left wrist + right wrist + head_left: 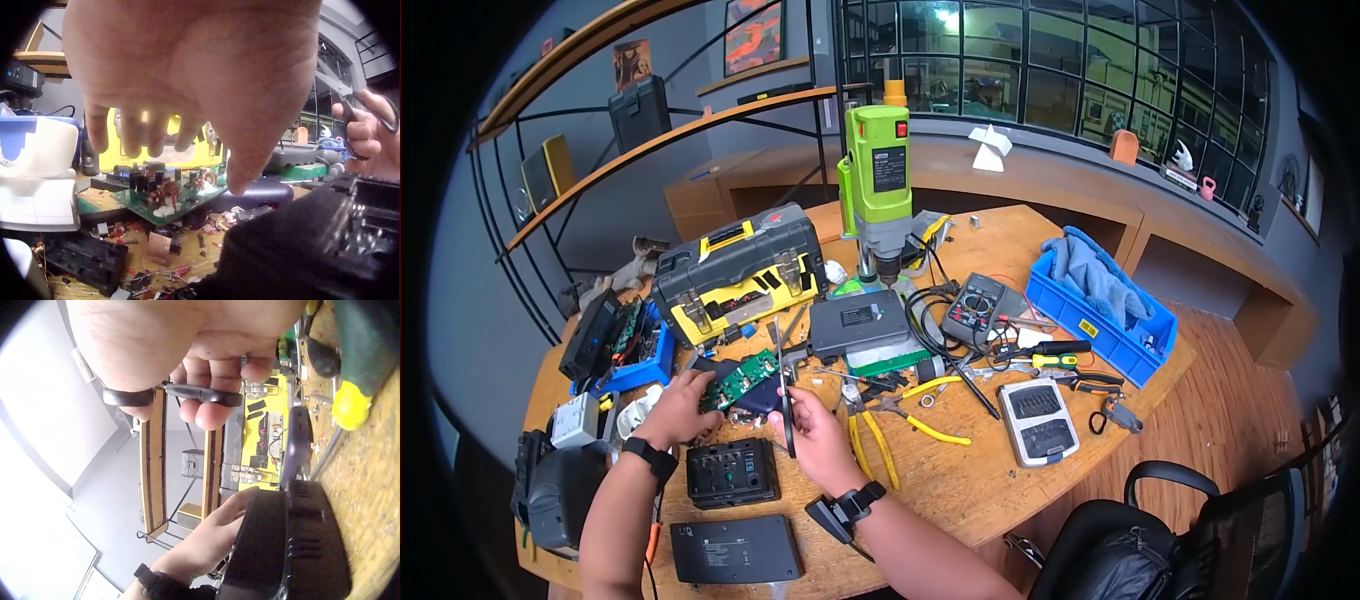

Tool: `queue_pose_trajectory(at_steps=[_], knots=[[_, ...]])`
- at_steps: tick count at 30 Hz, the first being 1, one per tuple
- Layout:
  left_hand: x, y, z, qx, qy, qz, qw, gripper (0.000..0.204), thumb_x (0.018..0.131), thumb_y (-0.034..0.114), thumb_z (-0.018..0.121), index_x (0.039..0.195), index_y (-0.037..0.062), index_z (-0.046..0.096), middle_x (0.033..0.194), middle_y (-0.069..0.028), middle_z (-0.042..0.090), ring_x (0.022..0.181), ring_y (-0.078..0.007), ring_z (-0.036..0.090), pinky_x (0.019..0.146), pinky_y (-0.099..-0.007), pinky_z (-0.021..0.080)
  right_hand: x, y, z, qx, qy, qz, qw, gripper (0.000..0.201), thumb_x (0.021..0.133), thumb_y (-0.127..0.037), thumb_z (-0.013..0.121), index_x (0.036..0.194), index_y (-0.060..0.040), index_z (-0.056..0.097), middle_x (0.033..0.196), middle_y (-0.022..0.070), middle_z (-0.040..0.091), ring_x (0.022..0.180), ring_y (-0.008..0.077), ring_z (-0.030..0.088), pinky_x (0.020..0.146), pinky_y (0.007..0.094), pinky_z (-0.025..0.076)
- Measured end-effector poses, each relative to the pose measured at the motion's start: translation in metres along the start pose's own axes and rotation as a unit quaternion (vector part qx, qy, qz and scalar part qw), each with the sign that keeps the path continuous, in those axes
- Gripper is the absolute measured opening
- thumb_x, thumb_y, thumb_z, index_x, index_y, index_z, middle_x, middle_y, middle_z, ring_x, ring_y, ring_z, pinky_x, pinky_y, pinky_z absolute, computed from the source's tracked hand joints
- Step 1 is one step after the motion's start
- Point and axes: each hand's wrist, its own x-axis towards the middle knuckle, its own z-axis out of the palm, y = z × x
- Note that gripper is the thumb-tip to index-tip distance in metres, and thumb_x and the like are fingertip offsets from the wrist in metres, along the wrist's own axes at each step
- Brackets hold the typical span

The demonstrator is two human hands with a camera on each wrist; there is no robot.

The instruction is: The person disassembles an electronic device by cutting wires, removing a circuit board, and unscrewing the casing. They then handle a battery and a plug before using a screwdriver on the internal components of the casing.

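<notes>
My left hand reaches over the near left end of a green circuit board, fingers pointing down. In the left wrist view its palm fills the top, and fingertips hang close above the board's copper coils. My right hand holds scissors, thumb and fingers through the black handles, blades pointing up and away. Beside the board lies a dark blue rounded case. An open-topped black housing sits just in front of both hands.
A flat black labelled box lies at the near edge. Yellow-handled pliers and a bit set lie to the right. Behind stand a toolbox, a green drill press, a multimeter and a blue bin. Scraps litter the tabletop.
</notes>
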Motion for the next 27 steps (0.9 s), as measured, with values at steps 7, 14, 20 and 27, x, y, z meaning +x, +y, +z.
queue_pose_trajectory(at_steps=[7, 14, 20, 27], knots=[[-0.043, 0.027, -0.022, -0.089, 0.091, 0.058, 0.99, 0.055, 0.085, 0.016, 0.076, 0.135, 0.0002, 0.058, 0.134, -0.0211, 0.058, 0.129, -0.0406, 0.054, 0.111, -0.0448, 0.045, 0.0, 0.002, 0.001, -0.01, 0.003, -0.019, 1.0, 0.047, 0.103, -0.016, 0.069, 0.142, 0.0031, 0.05, 0.095, 0.0025, 0.07, 0.082, 0.0058, 0.062, 0.074, 0.0237, 0.051], [-0.133, 0.046, -0.022, -0.129, 0.137, 0.046, 0.981, 0.047, 0.083, 0.008, 0.074, 0.127, 0.0021, 0.061, 0.133, -0.0191, 0.059, 0.127, -0.0396, 0.056, 0.11, -0.0449, 0.044, -0.002, -0.004, 0.0, -0.036, -0.008, -0.007, 0.999, 0.048, 0.103, -0.016, 0.07, 0.142, 0.0028, 0.051, 0.098, 0.0021, 0.07, 0.083, 0.005, 0.062, 0.075, 0.0232, 0.051], [-0.223, 0.025, -0.012, -0.121, 0.153, 0.028, 0.98, 0.037, 0.08, 0.005, 0.067, 0.117, 0.0011, 0.063, 0.124, -0.0199, 0.061, 0.116, -0.0401, 0.058, 0.102, -0.0469, 0.046, 0.0, 0.0, -0.002, -0.031, 0.005, -0.025, 0.999, 0.046, 0.102, -0.013, 0.071, 0.141, 0.0022, 0.052, 0.098, 0.0009, 0.068, 0.083, 0.0047, 0.061, 0.075, 0.0229, 0.05], [-0.327, -0.002, 0.034, -0.091, 0.2, -0.033, 0.975, 0.027, 0.098, 0.007, 0.062, 0.124, -0.0004, 0.065, 0.128, -0.0216, 0.062, 0.123, -0.0409, 0.057, 0.11, -0.0504, 0.043, 0.0, -0.004, -0.003, -0.044, 0.006, -0.04, 0.998, 0.047, 0.102, -0.011, 0.07, 0.142, 0.0008, 0.05, 0.099, 0.0014, 0.067, 0.087, 0.0062, 0.061, 0.079, 0.0243, 0.051]])
